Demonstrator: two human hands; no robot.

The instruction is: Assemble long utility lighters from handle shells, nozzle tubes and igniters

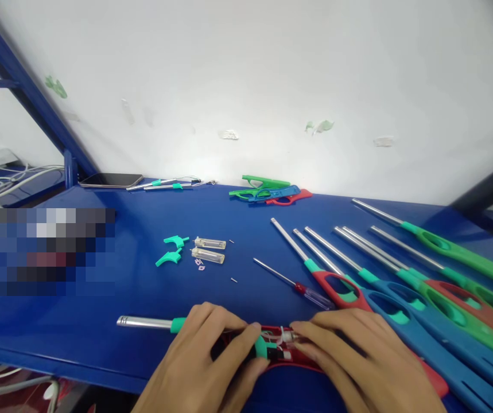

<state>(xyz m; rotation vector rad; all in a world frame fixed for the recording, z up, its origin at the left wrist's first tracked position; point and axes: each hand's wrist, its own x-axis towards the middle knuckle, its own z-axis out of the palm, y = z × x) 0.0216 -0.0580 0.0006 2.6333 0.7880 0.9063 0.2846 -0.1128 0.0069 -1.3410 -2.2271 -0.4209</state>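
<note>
An open red gas lighter (277,367) lies at the table's front, its metal tube (145,322) pointing left. My left hand (207,358) is closed around its casing, thumb and fingertips at the green trigger (262,347). From the other side my right hand (358,355) grips the casing's rear, its fingertips at the whitish valve end of the fuel tank (288,336). Wires and a black piece show between the hands; my fingers hide the rest of the casing. Just beyond the right hand is a screwdriver (312,295) with a clear and red handle.
Two green triggers (169,258), two clear fuel tanks (209,256) and small screws (233,280) lie mid-table. Several assembled lighters (422,307) fill the right. Casing halves (272,192), tubes with wires (169,186) and a phone (112,180) lie along the wall.
</note>
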